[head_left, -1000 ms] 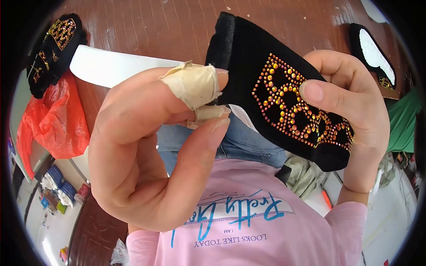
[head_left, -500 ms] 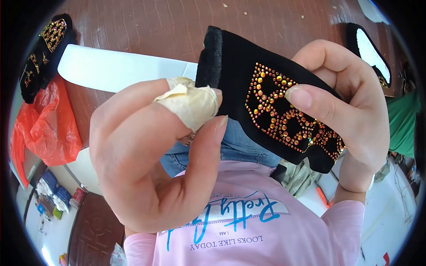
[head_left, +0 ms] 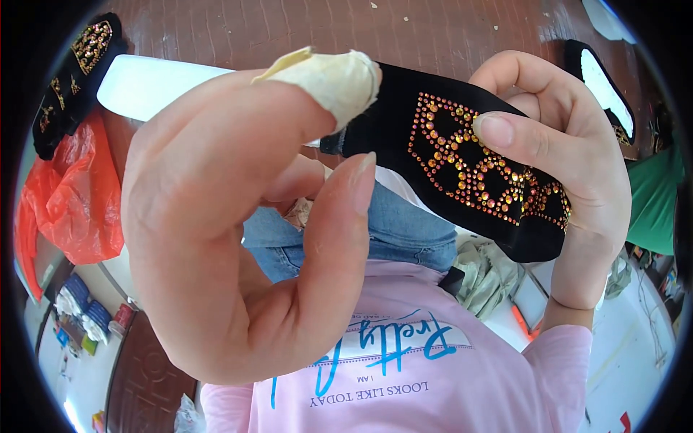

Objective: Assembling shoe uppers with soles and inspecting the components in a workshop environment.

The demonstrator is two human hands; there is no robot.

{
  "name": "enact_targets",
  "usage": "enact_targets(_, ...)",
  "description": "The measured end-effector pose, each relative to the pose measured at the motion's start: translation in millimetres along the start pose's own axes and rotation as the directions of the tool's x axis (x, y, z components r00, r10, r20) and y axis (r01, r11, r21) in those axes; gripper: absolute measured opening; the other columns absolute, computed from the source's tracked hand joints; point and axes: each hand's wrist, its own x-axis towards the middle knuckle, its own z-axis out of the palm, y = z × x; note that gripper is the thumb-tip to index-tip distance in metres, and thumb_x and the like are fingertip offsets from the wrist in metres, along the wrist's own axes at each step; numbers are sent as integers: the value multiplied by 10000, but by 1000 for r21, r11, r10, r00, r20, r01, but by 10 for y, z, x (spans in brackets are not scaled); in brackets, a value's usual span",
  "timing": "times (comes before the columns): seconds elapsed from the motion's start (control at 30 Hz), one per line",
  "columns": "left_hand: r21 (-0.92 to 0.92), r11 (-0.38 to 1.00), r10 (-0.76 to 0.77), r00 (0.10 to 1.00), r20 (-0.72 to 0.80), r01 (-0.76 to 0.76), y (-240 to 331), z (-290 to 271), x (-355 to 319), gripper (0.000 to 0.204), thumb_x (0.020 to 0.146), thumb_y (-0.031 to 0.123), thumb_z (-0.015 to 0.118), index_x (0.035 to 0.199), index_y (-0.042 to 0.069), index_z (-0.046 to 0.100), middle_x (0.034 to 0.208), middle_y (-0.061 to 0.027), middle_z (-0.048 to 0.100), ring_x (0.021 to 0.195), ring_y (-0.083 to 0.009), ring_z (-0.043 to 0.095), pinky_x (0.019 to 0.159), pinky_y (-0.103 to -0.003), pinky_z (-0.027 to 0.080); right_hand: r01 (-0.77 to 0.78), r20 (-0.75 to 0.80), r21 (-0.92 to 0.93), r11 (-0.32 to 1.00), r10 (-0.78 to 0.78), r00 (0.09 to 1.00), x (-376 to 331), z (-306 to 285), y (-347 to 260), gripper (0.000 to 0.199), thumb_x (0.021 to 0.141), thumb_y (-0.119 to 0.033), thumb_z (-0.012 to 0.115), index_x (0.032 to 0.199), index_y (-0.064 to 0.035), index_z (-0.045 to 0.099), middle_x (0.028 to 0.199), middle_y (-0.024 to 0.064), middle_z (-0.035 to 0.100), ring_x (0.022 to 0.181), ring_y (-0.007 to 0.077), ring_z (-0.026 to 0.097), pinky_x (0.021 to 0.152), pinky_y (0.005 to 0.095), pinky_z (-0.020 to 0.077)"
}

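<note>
Close under the camera, the left hand (head_left: 238,238) pinches one end of the black rhinestone-studded shoe upper (head_left: 462,166) with its taped fingertip (head_left: 336,76); the right hand (head_left: 570,166) clasps the other end. Best keep thumb pressure light on the orange rhinestones (head_left: 480,169).

**Operator Appearance: Hands and Clothing**

Left hand (head_left: 238,238): bare, one fingertip wrapped in beige adhesive tape (head_left: 339,76) with a loose upturned end. Right hand (head_left: 570,166): bare, short trimmed nails, wrist met by a pink sleeve (head_left: 563,353). Torso: pink T-shirt (head_left: 404,382) bearing blue script and small dark lettering. Legs: blue denim jeans (head_left: 404,231).
</note>
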Motion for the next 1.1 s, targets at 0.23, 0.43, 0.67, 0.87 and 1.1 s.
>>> enact_targets(0.23,-43,999,11,995,-102,-16,-10,14,-78,306,820,-45,554,1115,-22,479,988,-164,573,659,-173,563,646,-236,498,33,-47,53,998,-30,998,-76,84,-12,162,794,-7,582,933,59,529,704,100,627,465,56,495,455,115,384)
enact_targets(0.43,-272,932,-276,955,-110,238,3,236,-374,295,677,-59,699,936,-3,570,856,-106,589,654,-150,515,617,-242,460,90,-49,199,976,-82,995,-164,193,-69,163,796,-19,580,918,56,504,692,111,613,458,71,499,456,135,408)
enact_targets(0.67,-299,935,-252,948,-194,188,70,197,-289,241,728,0,695,932,-5,566,785,-81,582,650,-126,501,610,-224,439,220,-118,305,927,-193,974,-304,345,-139,197,774,-13,599,922,49,486,686,139,609,447,106,522,440,192,456)
enact_targets(0.87,-755,477,-613,786,82,450,210,263,-296,187,773,18,682,924,-7,575,773,-69,597,632,-101,499,592,-191,419,66,-103,106,992,-55,993,-401,229,-151,208,747,3,622,905,51,494,707,160,629,460,123,549,440,173,445)
enact_targets(1.1,-703,570,-568,822,38,426,61,292,-271,165,901,124,546,969,-22,512,724,-91,575,540,-115,508,518,-188,407,-74,-134,82,994,84,987,-330,208,-117,241,706,28,660,886,59,503,718,175,642,467,117,555,434,149,418)
